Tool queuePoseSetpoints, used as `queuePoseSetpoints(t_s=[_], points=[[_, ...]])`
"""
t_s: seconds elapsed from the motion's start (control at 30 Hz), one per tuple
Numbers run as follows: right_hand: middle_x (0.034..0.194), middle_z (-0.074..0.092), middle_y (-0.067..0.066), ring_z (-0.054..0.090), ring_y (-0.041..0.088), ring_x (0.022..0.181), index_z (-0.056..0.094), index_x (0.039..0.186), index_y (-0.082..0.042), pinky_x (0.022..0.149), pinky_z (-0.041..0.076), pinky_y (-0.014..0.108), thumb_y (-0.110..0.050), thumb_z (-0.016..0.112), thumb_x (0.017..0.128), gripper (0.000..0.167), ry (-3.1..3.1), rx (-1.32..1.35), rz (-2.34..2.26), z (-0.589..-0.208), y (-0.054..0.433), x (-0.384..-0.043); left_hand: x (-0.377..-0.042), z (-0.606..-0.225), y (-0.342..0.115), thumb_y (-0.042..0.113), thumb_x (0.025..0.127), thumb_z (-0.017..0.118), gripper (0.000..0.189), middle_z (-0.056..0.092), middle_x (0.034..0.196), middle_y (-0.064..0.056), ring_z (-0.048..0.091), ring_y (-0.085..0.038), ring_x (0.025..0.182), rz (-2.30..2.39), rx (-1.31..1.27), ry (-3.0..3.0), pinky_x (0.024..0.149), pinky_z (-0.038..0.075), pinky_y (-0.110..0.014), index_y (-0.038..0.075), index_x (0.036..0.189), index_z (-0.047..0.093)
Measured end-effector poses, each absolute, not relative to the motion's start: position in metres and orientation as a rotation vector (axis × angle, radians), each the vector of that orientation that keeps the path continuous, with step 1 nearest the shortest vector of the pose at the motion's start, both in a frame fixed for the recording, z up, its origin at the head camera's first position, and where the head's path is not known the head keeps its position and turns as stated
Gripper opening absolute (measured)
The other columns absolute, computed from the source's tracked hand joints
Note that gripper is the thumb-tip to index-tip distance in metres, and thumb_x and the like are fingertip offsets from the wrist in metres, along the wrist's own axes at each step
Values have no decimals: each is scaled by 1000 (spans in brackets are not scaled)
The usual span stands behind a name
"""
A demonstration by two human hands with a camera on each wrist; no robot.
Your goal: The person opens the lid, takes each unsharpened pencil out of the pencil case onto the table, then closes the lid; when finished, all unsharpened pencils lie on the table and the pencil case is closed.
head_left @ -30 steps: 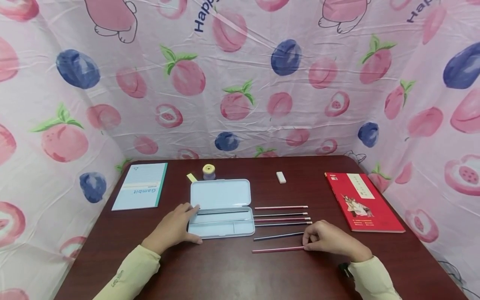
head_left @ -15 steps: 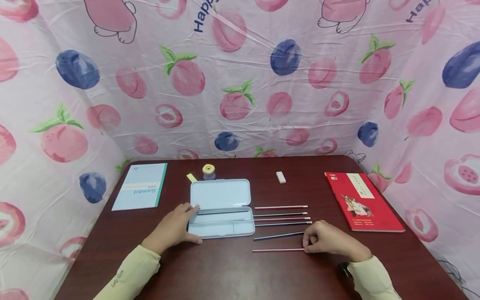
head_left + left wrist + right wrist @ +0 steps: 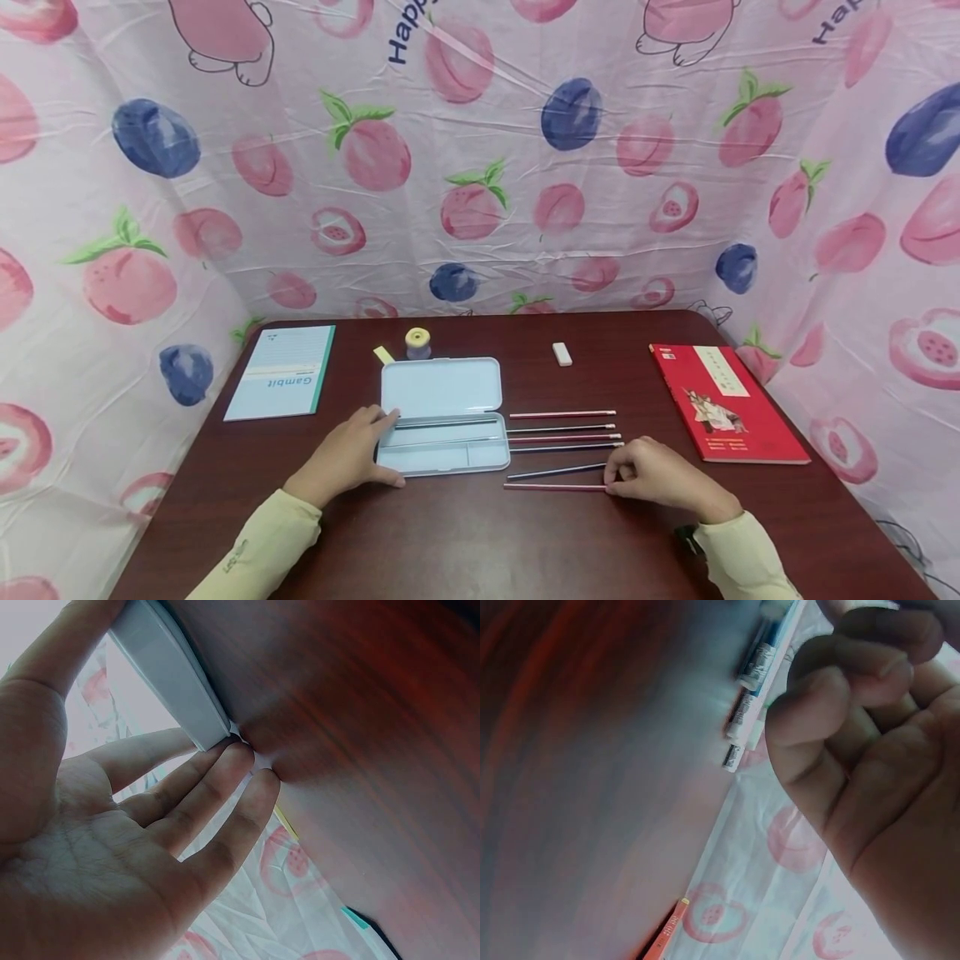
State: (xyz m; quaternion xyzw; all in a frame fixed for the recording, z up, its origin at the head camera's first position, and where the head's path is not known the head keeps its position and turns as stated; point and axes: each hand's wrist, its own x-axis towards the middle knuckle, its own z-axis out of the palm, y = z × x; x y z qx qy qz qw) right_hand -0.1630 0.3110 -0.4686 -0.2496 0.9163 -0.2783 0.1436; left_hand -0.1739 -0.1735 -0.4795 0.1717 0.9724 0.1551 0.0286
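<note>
A: Fingers and thumb of the right hand [image 3: 660, 475] pinch the right end of one red pencil [image 3: 555, 487], the pencil nearest the person on the dark brown table [image 3: 480, 546].

B: And the left hand [image 3: 348, 454]?

A: It holds the left end of one pale blue pencil case [image 3: 423, 461], the thumb at the near corner, well apart from the fingers at the far side.

B: Is the case open?

A: Yes, its one lid [image 3: 441, 386] lies back, away from the person. Thin dark lines show inside; I cannot tell whether they are pencils.

B: How many pencils are outside it?

A: Six, all to the right of the case: the pinched one, two more red pencils [image 3: 562, 415] and three dark pencils [image 3: 555, 472]. The dark one next to the pinched pencil slants slightly, its right end at the right hand's fingers.

B: What else is there?

A: One white eraser [image 3: 562, 354] beyond the pencils; one yellow-topped container [image 3: 417, 343] and one yellow strip [image 3: 383, 356] just behind the lid; one pale notebook [image 3: 277, 375] at left; one red book [image 3: 727, 404] at right.
</note>
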Motion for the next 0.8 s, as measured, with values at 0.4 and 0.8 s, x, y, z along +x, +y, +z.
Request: queuePoseSetpoints(t_s=[0.4, 0.8], points=[[60, 55, -12, 45, 0, 54, 78, 84, -23, 51, 39, 19, -23, 89, 87, 11, 2641, -670, -808, -470, 309, -163, -174, -478, -174, 50, 69, 99, 105, 62, 139, -17, 57, -28, 117, 511, 516, 2982, 104, 57, -47, 5, 154, 56], [63, 55, -12, 45, -1, 56, 79, 89, -19, 53, 41, 20, -23, 89, 87, 11, 2641, -702, -858, -465, 309, -164, -173, -477, -174, 49, 69, 100, 105, 62, 141, -18, 58, -29, 119, 504, 522, 2984, 106, 56, -49, 5, 154, 56]])
